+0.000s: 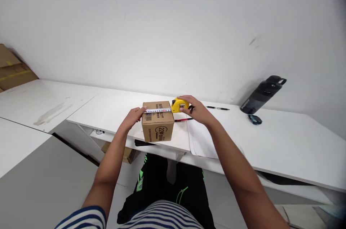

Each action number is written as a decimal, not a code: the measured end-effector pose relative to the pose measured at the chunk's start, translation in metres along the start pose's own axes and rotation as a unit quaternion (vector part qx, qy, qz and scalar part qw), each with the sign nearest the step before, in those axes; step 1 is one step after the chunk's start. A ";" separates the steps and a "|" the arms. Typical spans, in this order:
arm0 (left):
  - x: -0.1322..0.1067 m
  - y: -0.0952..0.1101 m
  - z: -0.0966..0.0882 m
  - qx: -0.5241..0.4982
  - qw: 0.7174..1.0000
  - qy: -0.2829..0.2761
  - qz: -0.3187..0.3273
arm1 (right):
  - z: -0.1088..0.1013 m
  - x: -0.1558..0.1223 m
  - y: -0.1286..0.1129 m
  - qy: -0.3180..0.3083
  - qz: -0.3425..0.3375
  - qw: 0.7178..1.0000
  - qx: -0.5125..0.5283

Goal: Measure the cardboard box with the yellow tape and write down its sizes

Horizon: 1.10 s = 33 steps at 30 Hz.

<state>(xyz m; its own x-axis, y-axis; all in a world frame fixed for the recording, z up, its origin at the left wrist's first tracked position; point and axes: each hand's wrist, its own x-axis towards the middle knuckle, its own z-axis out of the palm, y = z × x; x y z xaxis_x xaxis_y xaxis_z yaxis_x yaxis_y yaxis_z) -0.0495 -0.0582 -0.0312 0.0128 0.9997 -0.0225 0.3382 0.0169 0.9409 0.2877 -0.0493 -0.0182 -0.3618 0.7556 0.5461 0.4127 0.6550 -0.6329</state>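
A small cardboard box [158,128] stands near the front edge of the white desk [283,146]. A yellow tape measure [178,105] sits at the box's top right corner, and its white blade [158,110] stretches leftward across the box top. My right hand [196,109] is closed around the yellow case. My left hand [133,115] pinches the blade's end against the box's top left edge.
A red pen [182,119] and white paper sheets [201,139] lie right of the box. A black pen [218,108], a dark bottle lying on its side [261,95] and a small dark object [254,119] are further right. Cardboard [12,68] leans at far left.
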 end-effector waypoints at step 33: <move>-0.106 -0.056 0.124 -0.192 0.976 -0.100 0.006 | 0.041 -0.135 -0.042 -0.205 0.104 0.971 0.072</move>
<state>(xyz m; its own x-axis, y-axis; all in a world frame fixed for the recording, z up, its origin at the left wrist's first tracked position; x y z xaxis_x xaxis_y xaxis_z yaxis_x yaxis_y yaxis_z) 0.0469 -0.1671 -0.1229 0.2114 0.9765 -0.0408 -0.0407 0.0505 0.9979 0.2846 -0.1784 -0.0879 -0.5975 0.7869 0.1541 0.4007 0.4595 -0.7926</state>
